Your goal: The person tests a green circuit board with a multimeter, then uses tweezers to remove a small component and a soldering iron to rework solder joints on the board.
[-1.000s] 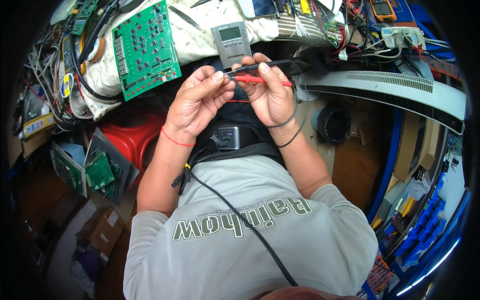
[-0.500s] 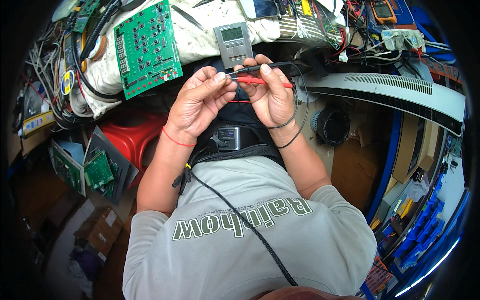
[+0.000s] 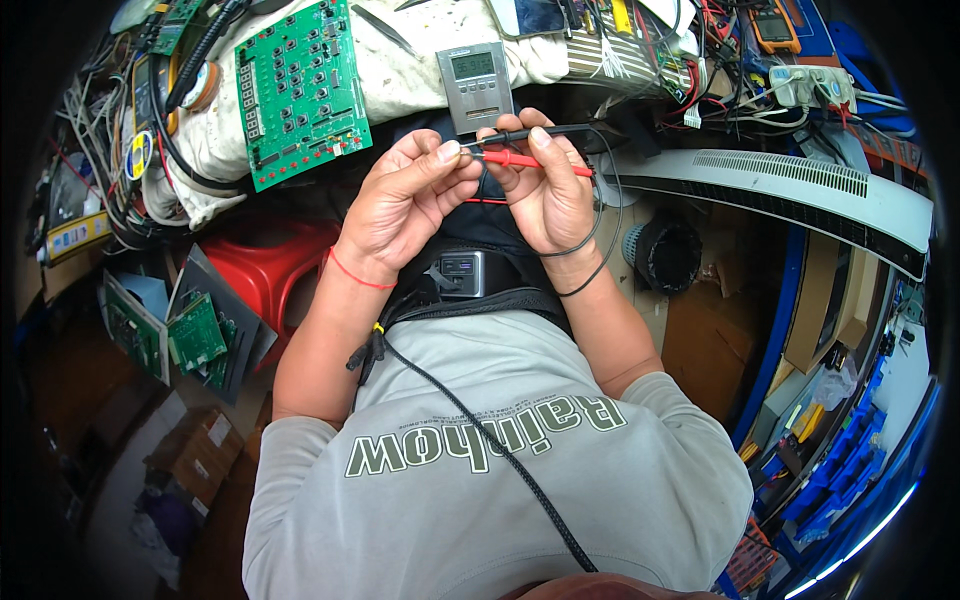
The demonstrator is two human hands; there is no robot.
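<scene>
My right hand is closed round two test probes, a black probe above and a red probe below. Both point left, their tips meeting the fingertips of my left hand. Thumb and forefinger of that hand are pinched together at the tips; whatever lies between them is too small to make out. A black lead loops from the probes around my right wrist. Just beyond the hands, on the bench edge, lies a silver handheld meter with a small lit screen.
A green circuit board with rows of buttons lies on the white bench cloth. Tweezers are behind it. Tangled wires crowd both bench ends. A red stool, more boards, a black bin and a long white panel surround me.
The whole view has shifted slightly. Both hands keep the same hold, probe tips still at my left fingertips. The digits on the meter's screen look different.
</scene>
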